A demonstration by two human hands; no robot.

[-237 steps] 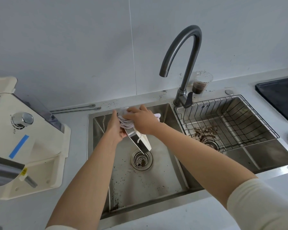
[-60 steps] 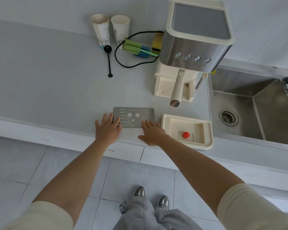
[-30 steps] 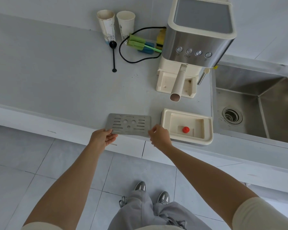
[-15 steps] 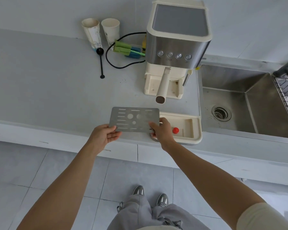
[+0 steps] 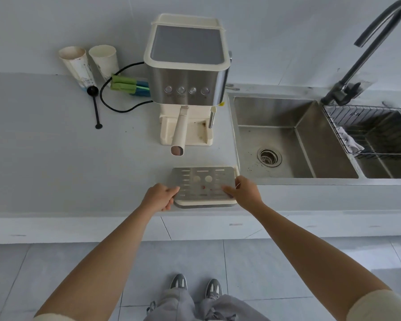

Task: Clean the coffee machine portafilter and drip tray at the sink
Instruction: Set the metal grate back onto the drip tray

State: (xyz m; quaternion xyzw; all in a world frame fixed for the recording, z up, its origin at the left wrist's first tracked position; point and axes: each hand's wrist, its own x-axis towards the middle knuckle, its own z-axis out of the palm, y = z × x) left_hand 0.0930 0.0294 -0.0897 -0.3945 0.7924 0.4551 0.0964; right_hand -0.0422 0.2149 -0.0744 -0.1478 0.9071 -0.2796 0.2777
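Grate (image 5: 203, 184) now lies on tray (image 5: 204, 202), off bench (image 5: 56, 170), left hand (image 5: 161, 198) and right hand (image 5: 243, 193) pinching its ends; reassembly step, next likely pressing it flush.

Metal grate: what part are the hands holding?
The left hand holds the metal grate at its left edge, the right hand at its right edge.
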